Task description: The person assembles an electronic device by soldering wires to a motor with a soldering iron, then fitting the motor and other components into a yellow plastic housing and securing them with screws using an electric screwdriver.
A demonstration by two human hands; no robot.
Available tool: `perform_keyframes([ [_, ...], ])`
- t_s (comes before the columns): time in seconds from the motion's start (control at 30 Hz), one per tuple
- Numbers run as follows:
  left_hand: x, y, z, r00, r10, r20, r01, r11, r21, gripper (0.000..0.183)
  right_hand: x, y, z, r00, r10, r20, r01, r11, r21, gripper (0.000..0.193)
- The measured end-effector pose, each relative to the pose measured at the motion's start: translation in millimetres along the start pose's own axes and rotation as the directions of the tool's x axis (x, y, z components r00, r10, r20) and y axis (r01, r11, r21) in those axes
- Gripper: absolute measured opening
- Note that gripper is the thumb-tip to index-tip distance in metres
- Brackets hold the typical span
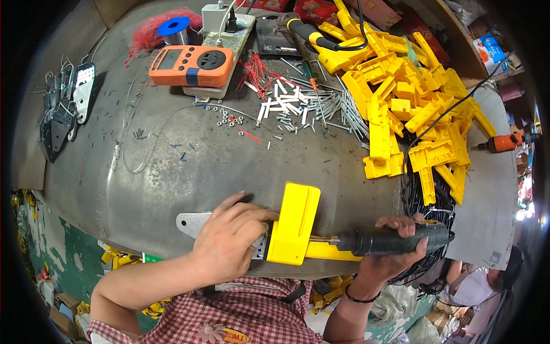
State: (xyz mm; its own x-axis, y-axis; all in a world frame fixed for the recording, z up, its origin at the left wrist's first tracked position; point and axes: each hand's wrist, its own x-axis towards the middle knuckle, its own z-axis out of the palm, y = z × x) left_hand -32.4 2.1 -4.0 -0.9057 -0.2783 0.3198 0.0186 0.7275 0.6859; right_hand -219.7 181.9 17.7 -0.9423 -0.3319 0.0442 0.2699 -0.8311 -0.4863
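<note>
The left hand [229, 239], lower centre, is closed over a metal plate [192, 222], holding it; its fingertips reach the left edge of a yellow piece [291, 232]. The right hand [392, 264], lower right of centre, grips a black power driver [378, 242], lying level, its bit pointing left at the piece's right side. The piece sits between the hands, at the near edge of a grey table [200, 166]. Farther out, at upper centre, lie loose screws [350, 110], white tubes [275, 105], red wires [256, 71] and small nuts [224, 118]. A heap of yellow parts [401, 100] fills the upper right, with a black cable coil [421, 195] below it. An orange meter [192, 66] and a blue-rimmed spool [175, 27] stand at upper left; dark brackets [60, 117] lie at far left. Another person [474, 288] shows at lower right.
</note>
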Motion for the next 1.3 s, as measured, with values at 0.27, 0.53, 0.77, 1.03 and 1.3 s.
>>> perform_keyframes([
  [0.27,16,0,-2,0.992,-0.103,0.070,0.106,0.993,-0.049,0.029,5,-14,12,0.999,-0.038,-0.026,0.035,0.994,-0.107,0.036],
  [0.53,17,0,-4,0.984,-0.141,0.105,0.145,0.989,-0.030,0.040,-17,-14,1,1.000,0.009,0.006,-0.009,1.000,0.021,0.039],
  [0.77,31,-15,-16,0.916,-0.381,0.130,0.400,0.831,-0.386,0.042,-22,-13,-4,0.998,-0.006,0.063,0.002,0.999,0.053,0.041],
  [1.03,74,-67,-29,0.987,-0.064,-0.145,0.131,0.847,0.515,0.025,-24,-11,-10,1.000,0.019,0.017,-0.019,0.999,0.040,0.041],
  [1.3,16,-16,-30,0.982,-0.187,-0.010,0.186,0.982,-0.040,0.021,-22,-14,-11,0.997,0.022,0.074,-0.026,0.998,0.055,0.043],
])
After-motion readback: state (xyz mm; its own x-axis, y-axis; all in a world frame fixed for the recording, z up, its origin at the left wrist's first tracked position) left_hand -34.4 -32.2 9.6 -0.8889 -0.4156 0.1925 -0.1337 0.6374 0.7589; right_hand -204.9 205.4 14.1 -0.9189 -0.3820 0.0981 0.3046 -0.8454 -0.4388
